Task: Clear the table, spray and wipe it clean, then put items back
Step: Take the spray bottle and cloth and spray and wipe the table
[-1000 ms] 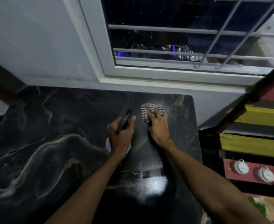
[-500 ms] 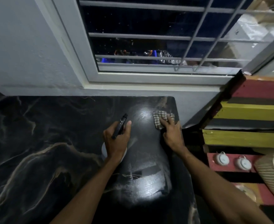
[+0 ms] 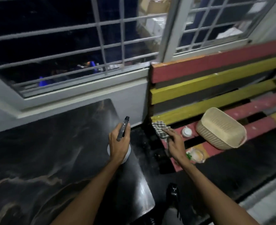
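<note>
My left hand (image 3: pixel 119 143) grips the bottle (image 3: pixel 123 129) over the right edge of the table (image 3: pixel 52 151), while my right hand (image 3: pixel 176 145) clutches the cloth (image 3: pixel 160 130) off the table, over the rack (image 3: pixel 215 60), with the pot (image 3: pixel 186 132) and basket (image 3: pixel 220 129) just to its right, so nearer that hand.

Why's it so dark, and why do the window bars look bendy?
Head view: dim light leaves the black table murky, glare on its near corner; head view's wide lens bows the window bars; there too, left hand gripping the spray bottle and right hand holding the cloth look sharp.
</note>
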`<state>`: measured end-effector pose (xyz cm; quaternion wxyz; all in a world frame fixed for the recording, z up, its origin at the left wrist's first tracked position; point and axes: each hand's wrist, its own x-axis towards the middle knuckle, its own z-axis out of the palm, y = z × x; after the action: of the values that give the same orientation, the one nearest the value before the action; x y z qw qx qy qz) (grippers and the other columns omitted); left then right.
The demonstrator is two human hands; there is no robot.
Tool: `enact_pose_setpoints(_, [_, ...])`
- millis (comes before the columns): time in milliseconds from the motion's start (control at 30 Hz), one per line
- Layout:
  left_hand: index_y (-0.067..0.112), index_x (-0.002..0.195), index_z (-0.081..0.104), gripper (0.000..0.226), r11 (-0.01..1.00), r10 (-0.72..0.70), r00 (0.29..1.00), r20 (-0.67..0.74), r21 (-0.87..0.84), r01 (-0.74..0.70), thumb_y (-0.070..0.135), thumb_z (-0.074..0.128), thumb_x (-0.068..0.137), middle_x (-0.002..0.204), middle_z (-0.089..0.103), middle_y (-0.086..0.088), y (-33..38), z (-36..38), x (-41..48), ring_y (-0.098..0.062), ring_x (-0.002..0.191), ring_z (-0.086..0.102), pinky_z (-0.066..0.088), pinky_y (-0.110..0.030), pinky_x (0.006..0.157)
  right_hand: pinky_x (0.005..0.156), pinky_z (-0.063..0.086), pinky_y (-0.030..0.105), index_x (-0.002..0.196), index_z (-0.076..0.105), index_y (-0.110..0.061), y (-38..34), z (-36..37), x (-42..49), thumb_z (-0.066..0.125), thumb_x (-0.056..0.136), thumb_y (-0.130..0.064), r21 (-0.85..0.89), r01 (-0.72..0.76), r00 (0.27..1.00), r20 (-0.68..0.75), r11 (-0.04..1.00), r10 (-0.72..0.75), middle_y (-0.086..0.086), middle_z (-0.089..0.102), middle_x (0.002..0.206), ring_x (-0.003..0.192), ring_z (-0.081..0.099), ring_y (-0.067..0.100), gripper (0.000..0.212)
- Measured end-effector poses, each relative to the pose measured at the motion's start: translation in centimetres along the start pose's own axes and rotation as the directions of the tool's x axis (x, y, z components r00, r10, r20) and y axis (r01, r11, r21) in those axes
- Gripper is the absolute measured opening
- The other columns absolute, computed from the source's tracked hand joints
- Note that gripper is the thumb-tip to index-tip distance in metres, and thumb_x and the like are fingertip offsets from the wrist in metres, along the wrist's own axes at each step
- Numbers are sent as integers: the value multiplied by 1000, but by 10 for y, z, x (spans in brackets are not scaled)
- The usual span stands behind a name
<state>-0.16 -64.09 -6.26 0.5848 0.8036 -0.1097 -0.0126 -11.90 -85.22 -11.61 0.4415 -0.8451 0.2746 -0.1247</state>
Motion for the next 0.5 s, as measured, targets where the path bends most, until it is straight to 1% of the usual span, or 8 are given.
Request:
enact_pose_setpoints(67, [16, 70, 53, 37, 999, -31, 994, 106, -9, 32, 38, 60, 100, 62, 53, -1, 21, 50, -7, -17, 60, 53, 46, -42, 65, 109, 36, 17, 121, 70, -13, 25, -47, 6, 44, 81, 15, 19, -50, 996, -69, 999, 51, 3, 63, 129, 125, 53, 10, 56])
enact_pose_setpoints(100, [13, 76, 56, 37, 1000, -24, 986, 164, -13, 26, 42, 58, 100, 67, 57, -3, 37, 90, -12, -22, 66, 57, 48, -45, 69, 109, 37, 19, 121, 71, -14, 45, -81, 10, 45, 83, 14, 14, -77, 990, -117, 997, 78, 1, 63, 130, 125, 53, 11, 54])
enact_pose_setpoints(133, [9, 80, 57, 40, 999, -21, 980, 197, -27, 27, 44, 57, 100, 71, 59, -8, 46, 112, -13, -23, 69, 57, 48, -45, 70, 109, 37, 21, 121, 71, -15, 57, -100, 13, 46, 85, 13, 1, -96, 986, -140, 995, 95, -2, 63, 129, 125, 54, 12, 52])
enact_pose_setpoints(233, [8, 80, 54, 39, 995, 68, 961, 268, -91, -45, 40, 57, 102, 69, 55, -14, 72, 192, -14, -21, 65, 56, 45, -39, 64, 105, 37, 14, 118, 72, -16, 102, -160, 22, 47, 86, 13, -11, -145, 967, -213, 989, 139, -5, 64, 123, 120, 56, 10, 50])
enact_pose_setpoints(333, [13, 89, 59, 35, 991, 88, 932, 351, -129, -45, 46, 55, 102, 75, 57, -14, 97, 294, -19, -31, 73, 62, 50, -49, 69, 108, 41, 27, 116, 73, -14, 167, -225, 41, 48, 82, 13, 9, -243, 933, -270, 970, 236, 3, 67, 126, 120, 58, 18, 50])
enact_pose_setpoints(400, [14, 88, 57, 29, 986, 120, 910, 396, -156, -62, 39, 56, 103, 71, 54, -11, 108, 367, -22, -32, 68, 58, 46, -50, 64, 109, 40, 32, 114, 74, -11, 214, -263, 57, 49, 79, 8, 49, -300, 911, -283, 953, 301, 7, 68, 123, 119, 60, 23, 46])
enact_pose_setpoints(467, [9, 86, 56, 29, 984, 118, 889, 442, -173, -44, 32, 58, 103, 72, 53, -17, 114, 425, -25, -36, 67, 55, 43, -50, 63, 109, 41, 44, 112, 74, -12, 249, -284, 69, 50, 76, -3, 83, -351, 887, -290, 933, 359, 7, 68, 123, 118, 60, 24, 44])
enact_pose_setpoints(500, [7, 85, 55, 30, 984, 113, 874, 472, -173, -34, 31, 58, 103, 72, 52, -20, 114, 456, -27, -37, 68, 55, 43, -50, 64, 107, 42, 46, 112, 74, -13, 268, -294, 78, 53, 77, -5, 100, -367, 872, -308, 925, 380, 6, 68, 122, 116, 60, 24, 41])
